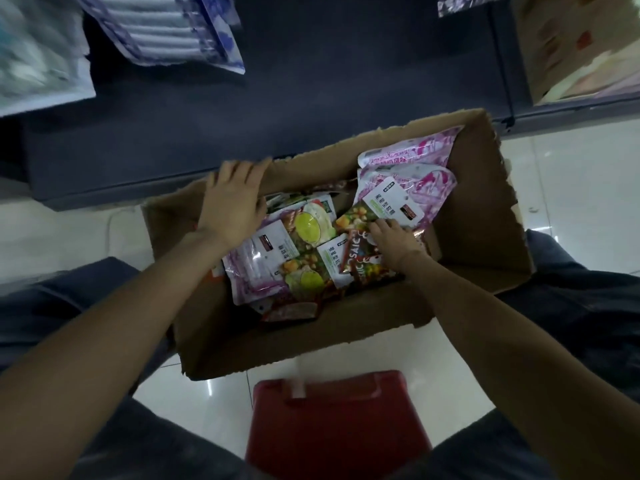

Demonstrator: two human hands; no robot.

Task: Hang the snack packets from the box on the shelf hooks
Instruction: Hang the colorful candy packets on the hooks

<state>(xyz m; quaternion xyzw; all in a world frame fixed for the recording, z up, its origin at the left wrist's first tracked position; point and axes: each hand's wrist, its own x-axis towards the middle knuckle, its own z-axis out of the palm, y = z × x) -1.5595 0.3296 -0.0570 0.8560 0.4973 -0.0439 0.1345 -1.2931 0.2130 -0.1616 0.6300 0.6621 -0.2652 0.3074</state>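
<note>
An open cardboard box (481, 216) with torn rims stands on the floor between my knees. Inside lie several snack packets: pink-and-white ones (412, 168) at the far right, colourful ones with white labels (304, 244) in the middle. My left hand (232, 202) hovers over the box's far left part, fingers spread, holding nothing. My right hand (394, 240) is down in the box, its fingers closed on the edge of a colourful white-labelled packet (377, 206).
A dark shelf base (242, 133) runs behind the box. Packets hang above at the left (166, 29) and top right (460, 3). A red stool (339, 424) sits under me on the pale tiled floor (571, 161). A cardboard carton (575, 46) stands at the far right.
</note>
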